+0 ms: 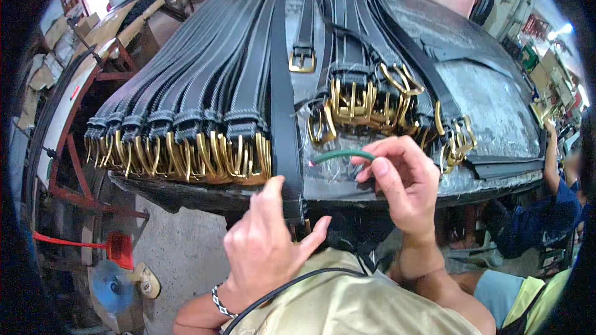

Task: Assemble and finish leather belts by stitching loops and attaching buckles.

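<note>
Black belt strap (pixel 287 105), one, lies lengthwise between the two groups of belts, its smooth, flat face running to the near edge of the table (pixel 496 111). One slim, slightly bowed green rod (pixel 341 156) is pinched between the thumb and forefinger of the right hand (pixel 403 180), its pinkish tip pointing left, above the table's near edge. The left hand (pixel 261 232) has its thumb and forefinger spread apart beside the strap's near end; whether it touches the strap, I cannot tell. One patterned bracelet (pixel 221 303) circles that wrist.

Left of the strap, belts (pixel 205 80) with pale edge stitching lie packed too tightly to count, their shiny gold metal buckles (pixel 208 155) crowded in a near row. To the right, one belt (pixel 305 28) lies separately, its single squarish buckle (pixel 302 61) flat; beyond it sits a looser cluster of gold buckles (pixel 354 102). One red dustpan (pixel 120 250) stands at near left.
</note>
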`<state>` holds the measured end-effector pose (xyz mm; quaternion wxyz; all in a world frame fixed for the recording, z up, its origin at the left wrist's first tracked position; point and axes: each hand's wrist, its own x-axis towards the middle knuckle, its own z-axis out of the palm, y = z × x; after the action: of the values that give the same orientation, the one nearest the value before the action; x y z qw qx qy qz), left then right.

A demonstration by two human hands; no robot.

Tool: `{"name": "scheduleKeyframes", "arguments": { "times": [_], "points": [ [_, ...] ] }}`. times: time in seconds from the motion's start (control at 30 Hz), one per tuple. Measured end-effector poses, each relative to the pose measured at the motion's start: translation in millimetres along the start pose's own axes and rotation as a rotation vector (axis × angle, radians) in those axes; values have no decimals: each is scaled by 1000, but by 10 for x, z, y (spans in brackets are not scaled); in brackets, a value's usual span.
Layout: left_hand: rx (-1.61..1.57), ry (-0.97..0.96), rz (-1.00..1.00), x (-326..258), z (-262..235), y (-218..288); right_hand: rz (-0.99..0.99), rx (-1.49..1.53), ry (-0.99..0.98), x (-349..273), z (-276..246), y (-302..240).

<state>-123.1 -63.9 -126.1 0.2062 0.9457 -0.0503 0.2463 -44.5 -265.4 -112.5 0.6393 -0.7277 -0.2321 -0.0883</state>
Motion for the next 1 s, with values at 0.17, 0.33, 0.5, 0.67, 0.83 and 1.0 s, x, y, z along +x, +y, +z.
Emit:
{"name": "scheduleKeyframes", "arguments": {
  "times": [0.17, 0.33, 0.5, 0.67, 0.83, 1.0],
  "points": [
    [-11, -87, -6, 46, -106, -15, 71, 166, -58, -51, 79, -133],
    [-853, -377, -259, 288, -451, -20, 144, 382, -132, 15, 116, -168],
    [-1538, -291, -276, 374, -636, -15, 234, 561, -250, 73, 237, -264],
    [-1373, -295, -194, 331, -638, 42, 307, 851, -176, 375, 430, -320],
    [-1355, -260, -159, 355, -674, -30, 223, 860, -171, 923, 698, -469],
    [-1370, -201, -237, 248, -704, -258, 341, 786, -51, 1851, 990, -571]
  ]
}}
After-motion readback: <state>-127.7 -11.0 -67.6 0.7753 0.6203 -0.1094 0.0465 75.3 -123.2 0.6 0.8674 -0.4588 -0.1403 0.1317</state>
